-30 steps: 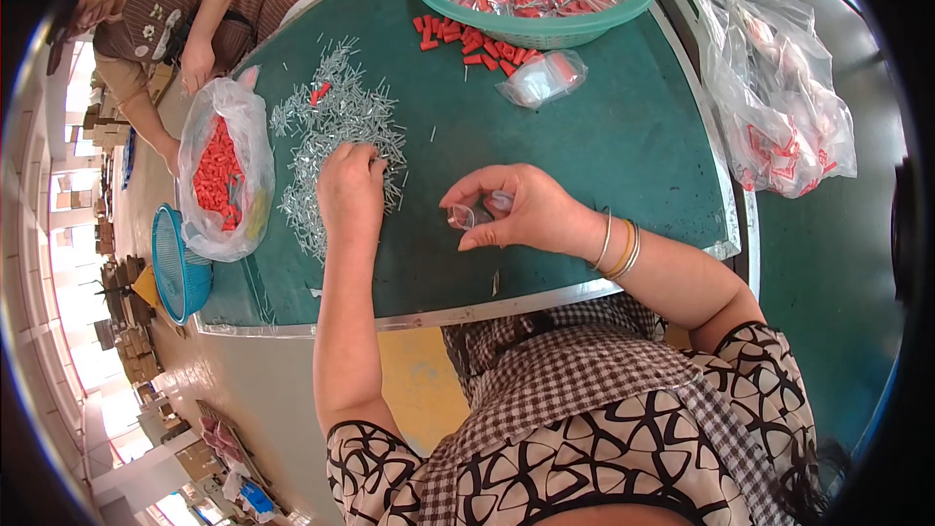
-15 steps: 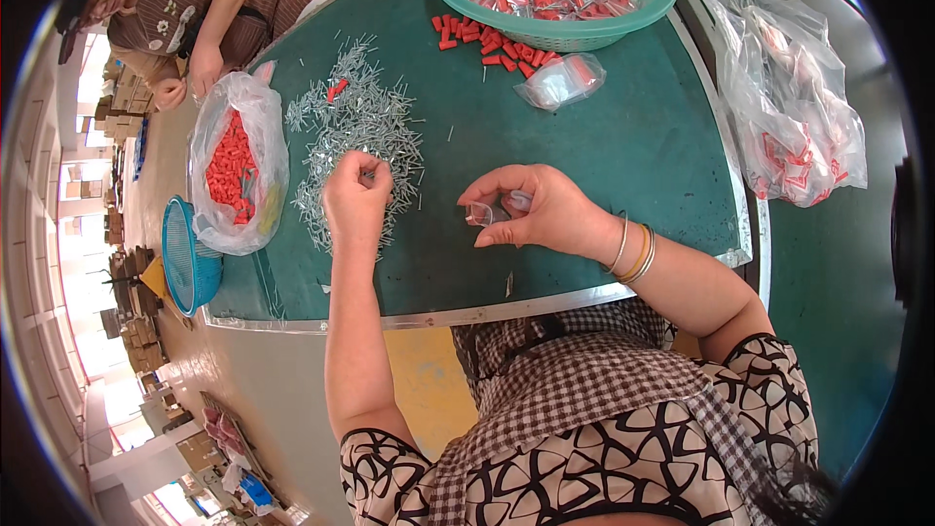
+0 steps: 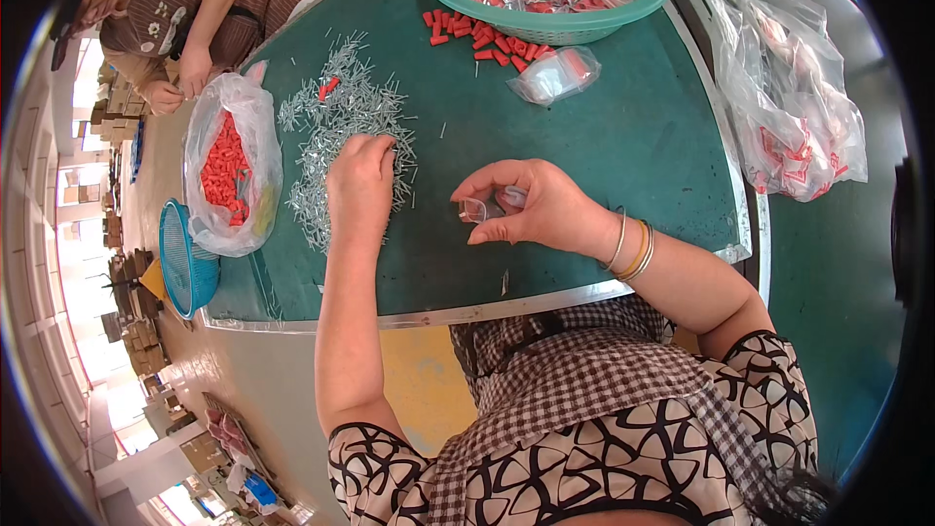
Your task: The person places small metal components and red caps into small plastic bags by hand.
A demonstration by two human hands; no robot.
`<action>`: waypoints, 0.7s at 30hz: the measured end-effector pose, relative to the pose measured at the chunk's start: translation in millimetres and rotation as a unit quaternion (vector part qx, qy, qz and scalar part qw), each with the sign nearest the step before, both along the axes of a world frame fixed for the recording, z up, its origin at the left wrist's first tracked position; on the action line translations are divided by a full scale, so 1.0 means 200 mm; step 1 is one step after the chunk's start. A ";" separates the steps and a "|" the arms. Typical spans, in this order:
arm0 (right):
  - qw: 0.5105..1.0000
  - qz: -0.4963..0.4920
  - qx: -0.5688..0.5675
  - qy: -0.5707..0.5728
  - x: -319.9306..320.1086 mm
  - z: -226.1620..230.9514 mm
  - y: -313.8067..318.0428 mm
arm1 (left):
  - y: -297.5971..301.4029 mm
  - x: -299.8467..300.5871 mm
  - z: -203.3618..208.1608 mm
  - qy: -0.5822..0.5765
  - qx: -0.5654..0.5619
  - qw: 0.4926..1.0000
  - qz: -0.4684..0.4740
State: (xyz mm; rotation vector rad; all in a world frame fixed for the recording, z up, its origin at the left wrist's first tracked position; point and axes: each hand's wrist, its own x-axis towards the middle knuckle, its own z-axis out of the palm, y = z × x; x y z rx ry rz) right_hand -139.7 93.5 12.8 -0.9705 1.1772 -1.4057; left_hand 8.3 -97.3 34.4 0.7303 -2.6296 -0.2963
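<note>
My left hand (image 3: 358, 187) is over the right part of a loose pile of small silvery screws or nails (image 3: 362, 102), its fingertips pinched together. Whatever those fingers hold, if anything, is hidden. To the right, above the green tabletop, my right hand (image 3: 545, 206) curls its thumb and fingers around a small clear plastic bag (image 3: 474, 210). The bag's mouth faces left, toward my other hand. Two red plugs (image 3: 328, 89) lie on top of the metal pile.
A green basket (image 3: 643, 15) of packed bags stands at the far edge, loose red plugs (image 3: 487, 39) and a filled bag (image 3: 555, 76) before it. Left are a bag of red plugs (image 3: 226, 175) and a blue basket (image 3: 180, 253). Another person's hands (image 3: 180, 83) work beyond; a plastic carrier (image 3: 794, 88) lies right.
My left hand has shifted slightly farther over the pile, and its fingertips have closed together more. The right hand keeps its hold on the clear bag almost unmoved.
</note>
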 end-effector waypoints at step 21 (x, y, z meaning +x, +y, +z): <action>0.999 0.017 0.034 -0.006 -0.01 0.02 0.00 | -0.03 0.08 0.03 0.063 0.201 0.973 0.090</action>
